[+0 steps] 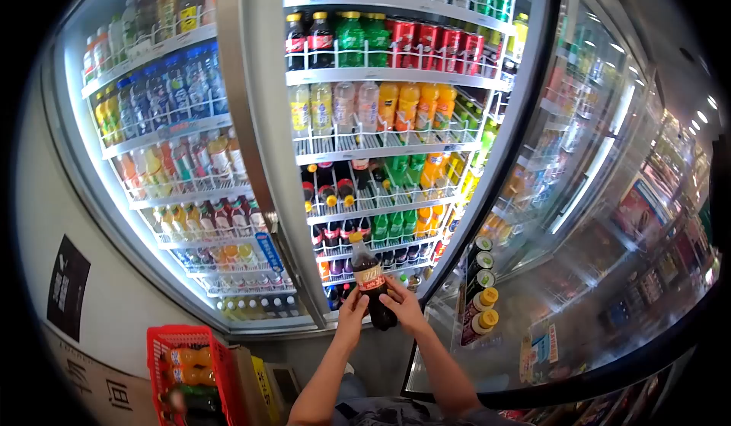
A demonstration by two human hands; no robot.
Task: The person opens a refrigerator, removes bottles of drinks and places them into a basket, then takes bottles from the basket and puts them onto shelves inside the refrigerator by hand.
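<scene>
Lower centre: yellow-capped, dark-brown plastic bottle — long axis near-vertical, top leaning left — clamped between fingers of left hand and right hand.

One left hand and one right hand share one dark bottle. There is one red basket and one open glass door, whose rack carries three pale-rimmed containers and two yellow-capped bottles. Two upper shelf fronts show two cola bottles, at least four red cans, four orange bottles and four pale bottles.
</scene>
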